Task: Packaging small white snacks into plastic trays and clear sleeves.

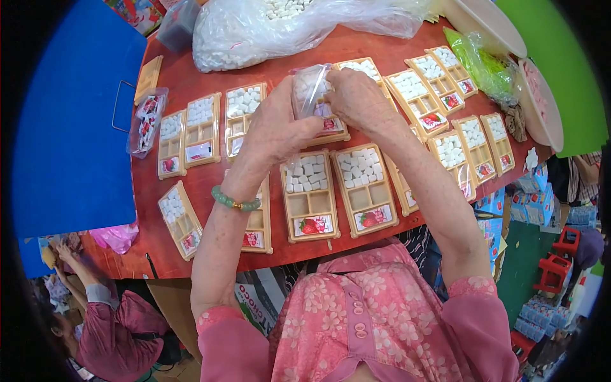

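Note:
My left hand (277,127), with a green bead bracelet at the wrist, is closed around the side of a clear plastic piece (310,89). My right hand (361,99) pinches the other side, its fingertips partly hidden. Whether the plastic is a bag or a lid, I cannot tell. Directly below it is a beige compartment tray (336,135), mostly covered by my hands. Closer to me lie two more trays, a left tray (308,205) and a right tray (365,194). Each holds small white marshmallow-like pieces at its far end and a strawberry-print packet at the near end.
More filled trays stand in rows on the red table (248,270). A large clear bag (254,44) of white pieces lies at the back. Packets fill a clear box (147,121) at left; a pale bowl (541,108) stands at right. Another person (118,325) works at lower left.

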A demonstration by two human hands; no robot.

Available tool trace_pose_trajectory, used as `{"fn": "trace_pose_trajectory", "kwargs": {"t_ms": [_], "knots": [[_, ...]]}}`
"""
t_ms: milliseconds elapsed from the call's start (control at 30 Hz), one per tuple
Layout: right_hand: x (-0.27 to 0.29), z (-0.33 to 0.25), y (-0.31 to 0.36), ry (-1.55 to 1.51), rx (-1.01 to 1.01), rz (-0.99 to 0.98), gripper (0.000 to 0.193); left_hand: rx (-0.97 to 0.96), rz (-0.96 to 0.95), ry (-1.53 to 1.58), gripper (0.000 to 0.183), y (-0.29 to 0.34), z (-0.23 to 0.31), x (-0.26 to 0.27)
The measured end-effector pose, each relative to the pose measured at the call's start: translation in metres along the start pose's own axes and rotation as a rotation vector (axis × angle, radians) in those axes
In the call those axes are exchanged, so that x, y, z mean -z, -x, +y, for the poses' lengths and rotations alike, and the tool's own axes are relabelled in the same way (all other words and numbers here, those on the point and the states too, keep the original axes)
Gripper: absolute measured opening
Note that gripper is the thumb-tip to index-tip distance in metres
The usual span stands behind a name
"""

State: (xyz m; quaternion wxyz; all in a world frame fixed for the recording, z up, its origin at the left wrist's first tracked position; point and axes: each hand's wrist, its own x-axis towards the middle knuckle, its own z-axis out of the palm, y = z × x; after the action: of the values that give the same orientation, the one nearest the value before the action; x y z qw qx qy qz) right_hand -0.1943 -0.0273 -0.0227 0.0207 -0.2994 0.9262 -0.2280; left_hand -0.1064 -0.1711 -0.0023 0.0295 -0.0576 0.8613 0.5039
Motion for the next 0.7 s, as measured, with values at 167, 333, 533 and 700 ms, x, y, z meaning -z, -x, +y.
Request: {"fn": "trace_pose_trajectory", "kwargs": {"t_ms": [167,333,533,700], "knots": [[-0.005,0.010,0.001,-0.083,0.053,0.044,0.020,-0.193,0.090,-0.152,0.044,0.008,0.005,-0.009],[-0.008,0.016,-0.001,-0.019,0.097,0.048,0.020,-0.030,-0.066,-0.205,0.061,0.007,0.015,-0.001],[-0.012,0.013,0.000,-0.048,0.024,0.060,0.020,0.041,-0.103,-0.119,0.070,0.006,0.000,0.002],[-0.003,-0.001,0.005,0.008,-0.004,0.007,0.020,-0.008,-0.056,0.095,0.051,0.009,-0.005,0.004]]}}
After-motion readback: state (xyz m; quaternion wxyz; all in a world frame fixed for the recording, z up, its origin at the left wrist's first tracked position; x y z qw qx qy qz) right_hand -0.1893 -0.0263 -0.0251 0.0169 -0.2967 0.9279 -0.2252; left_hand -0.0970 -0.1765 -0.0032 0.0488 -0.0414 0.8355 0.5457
